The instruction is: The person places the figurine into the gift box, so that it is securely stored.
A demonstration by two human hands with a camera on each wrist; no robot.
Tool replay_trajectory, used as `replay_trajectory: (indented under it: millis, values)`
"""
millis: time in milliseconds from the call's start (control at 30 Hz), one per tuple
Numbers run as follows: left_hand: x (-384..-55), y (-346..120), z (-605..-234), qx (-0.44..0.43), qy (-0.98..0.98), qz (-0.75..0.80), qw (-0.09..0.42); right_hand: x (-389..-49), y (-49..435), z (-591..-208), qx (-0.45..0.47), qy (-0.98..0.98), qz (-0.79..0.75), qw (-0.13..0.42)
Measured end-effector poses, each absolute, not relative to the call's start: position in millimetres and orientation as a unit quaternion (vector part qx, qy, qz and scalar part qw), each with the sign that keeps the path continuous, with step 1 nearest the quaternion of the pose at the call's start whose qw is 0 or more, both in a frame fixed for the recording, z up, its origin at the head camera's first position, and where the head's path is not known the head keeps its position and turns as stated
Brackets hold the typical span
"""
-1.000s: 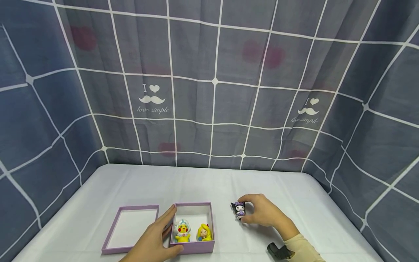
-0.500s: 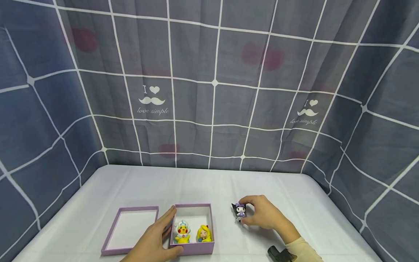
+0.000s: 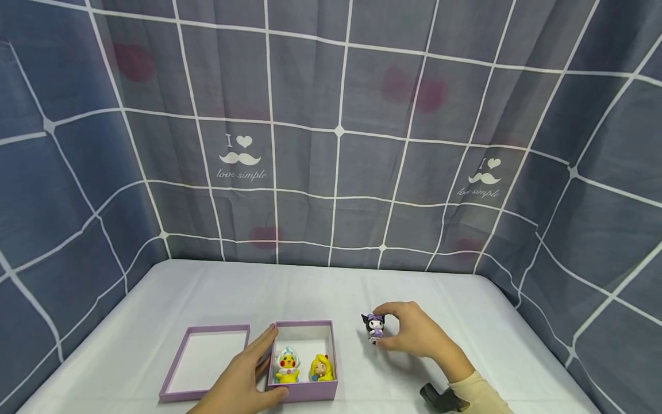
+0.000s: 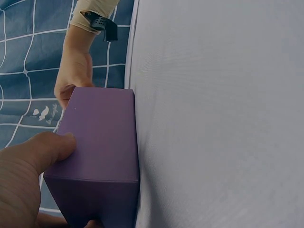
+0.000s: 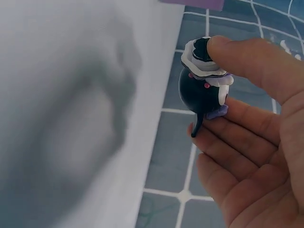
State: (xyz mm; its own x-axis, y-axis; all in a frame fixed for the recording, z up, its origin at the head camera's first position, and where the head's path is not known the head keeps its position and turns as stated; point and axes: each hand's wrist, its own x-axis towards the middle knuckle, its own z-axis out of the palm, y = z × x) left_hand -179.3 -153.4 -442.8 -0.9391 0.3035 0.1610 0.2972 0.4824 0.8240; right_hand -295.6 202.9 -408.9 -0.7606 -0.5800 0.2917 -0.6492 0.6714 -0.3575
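Observation:
My right hand [image 3: 421, 332] pinches a small figurine [image 3: 374, 326] with a black pointed hood and a purple outfit, thumb at its base and fingers at its head. In the right wrist view the figurine [image 5: 202, 90] shows its dark round back and white frilled base, with a shadow falling on the white cloth. My left hand [image 3: 243, 371] grips the left side of an uncovered purple box [image 3: 310, 393], its thumb [image 4: 61, 145] on the front wall. Inside the box, a yellow figurine in a white hood [image 3: 287, 365] stands at left and a yellow-haired figurine [image 3: 322, 368] at right.
The purple-rimmed lid [image 3: 178, 368] lies inside up on the white-covered table [image 3: 289, 287], left of the box and partly behind my left hand. A grey checked curtain [image 3: 305, 161] encloses the table's back and sides. A black strap mount [image 3: 439, 398] sits at my right wrist.
My right hand and the figurine it pinches have shifted slightly up and to the left. The left hand keeps its place on the box.

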Motion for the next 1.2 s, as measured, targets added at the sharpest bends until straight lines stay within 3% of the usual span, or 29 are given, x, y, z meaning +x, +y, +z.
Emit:
replay_trajectory:
  millis: [467, 833, 1200]
  values:
    - [-181, -152, -442, 0.183, 0.860, 0.476, -0.011, -278, 177, -379, 0.362, -0.899, 0.225, 0.098]
    - [-182, -152, -440, 0.166, 0.861, 0.480, 0.013, -270, 160, -370, 0.384, -0.887, 0.229, 0.111]
    - [-183, -151, -441, 0.136, 0.881, 0.453, 0.019, -260, 128, -361, 0.420, -0.871, 0.238, 0.094]
